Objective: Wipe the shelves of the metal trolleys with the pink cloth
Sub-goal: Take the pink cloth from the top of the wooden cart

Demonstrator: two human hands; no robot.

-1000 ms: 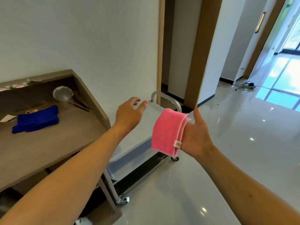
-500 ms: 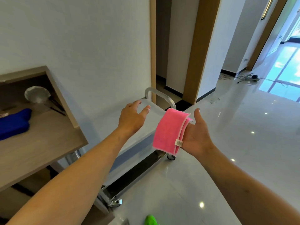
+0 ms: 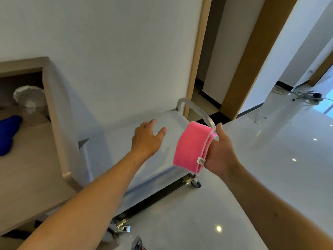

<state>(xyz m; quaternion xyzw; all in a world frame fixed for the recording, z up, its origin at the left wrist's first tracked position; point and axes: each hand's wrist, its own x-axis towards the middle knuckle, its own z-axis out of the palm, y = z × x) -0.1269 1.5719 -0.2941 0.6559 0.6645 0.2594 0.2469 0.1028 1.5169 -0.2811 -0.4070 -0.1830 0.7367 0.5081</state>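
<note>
Since a moment ago the trolley (image 3: 144, 159) fills more of my view, and the wooden counter (image 3: 27, 177) has slid off toward the left edge. Both of my arms have stayed stretched out ahead of me.

Nearest, at the bottom edge, a trolley wheel (image 3: 124, 228) sits on the glossy white floor (image 3: 270, 177). Above it runs the trolley's lower shelf rail, and then its pale top shelf, which lies between the counter on the left and open floor on the right.

My left hand (image 3: 146, 139) hovers over the top shelf with fingers spread and relaxed; I cannot tell whether it touches the surface. My right hand (image 3: 220, 152) is level with it, just right of the shelf's right edge. Its grip is on the pink cloth (image 3: 191, 147), which is folded and hangs across my fingers, with my thumb upright behind it. A small white tag sits at the cloth's lower corner.

Farther on, the trolley's curved handle (image 3: 194, 109) rises at the far end, partly hidden by the cloth. On the counter at far left lie a blue cloth (image 3: 7, 134) and a round strainer (image 3: 29, 100). Beyond is the white wall (image 3: 117, 51) and a wooden door frame (image 3: 196, 51).
</note>
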